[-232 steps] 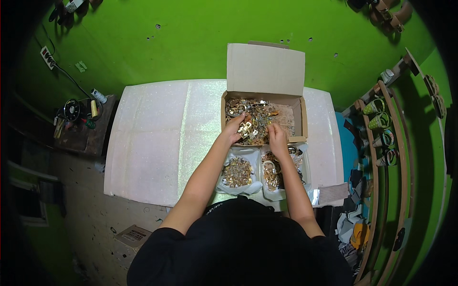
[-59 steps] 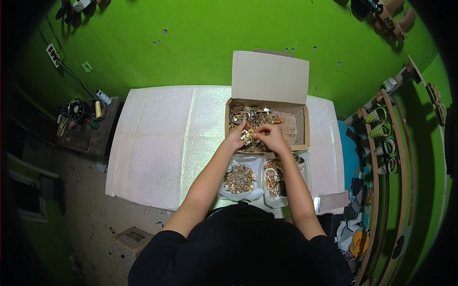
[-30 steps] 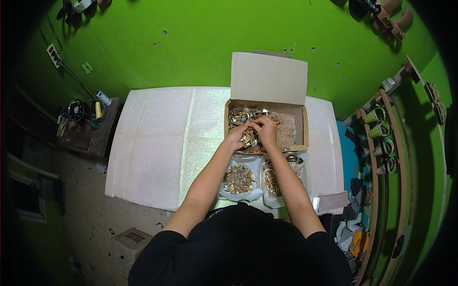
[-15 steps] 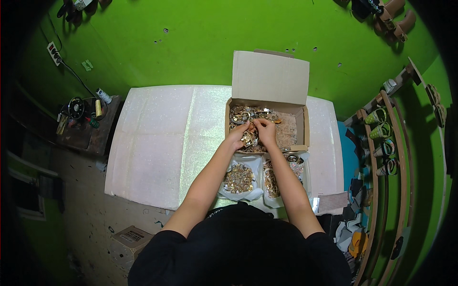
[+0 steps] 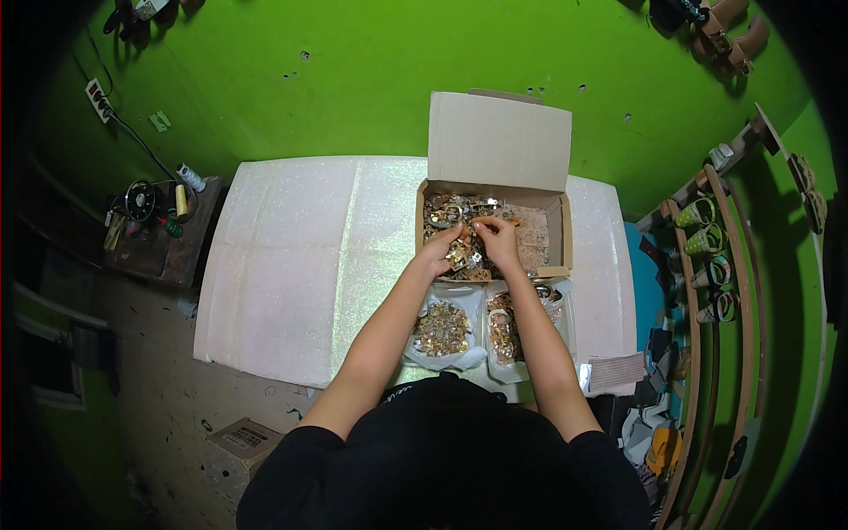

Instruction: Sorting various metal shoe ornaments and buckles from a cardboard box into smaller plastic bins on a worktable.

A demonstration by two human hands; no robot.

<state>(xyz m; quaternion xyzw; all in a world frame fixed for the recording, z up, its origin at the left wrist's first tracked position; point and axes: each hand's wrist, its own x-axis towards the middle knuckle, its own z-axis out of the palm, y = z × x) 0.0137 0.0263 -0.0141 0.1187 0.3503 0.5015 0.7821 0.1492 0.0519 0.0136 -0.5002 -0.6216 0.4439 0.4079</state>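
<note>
An open cardboard box [image 5: 565, 231] holds a heap of small shiny gold and silver metal pieces [image 5: 446, 212], piled mostly in its left half. Inside the box, my left hand [image 5: 437, 251] is closed, its thumb and fingertips together low over the heap. Beside it, my right hand [image 5: 500, 244] is pinched, fingertips close to the left ones. What either hand grips is too small to make out. Nearer to me sit two plastic-lined containers: the left container [image 5: 478, 340] holds small glittering pieces, and the right container [image 5: 570, 340] holds more, partly hidden by my right forearm.
The box stands on a pale, shimmering sheet-covered table [image 5: 274, 247] against a green wall. A small striped piece [image 5: 617, 374] lies at the right front corner. On the right is a wooden rack [image 5: 693, 300] with sandals; a dark side table [image 5: 168, 247] with spools stands left.
My right hand has shifted slightly to the right, widening the gap between the hands a little. My left hand stays almost where it was.
</note>
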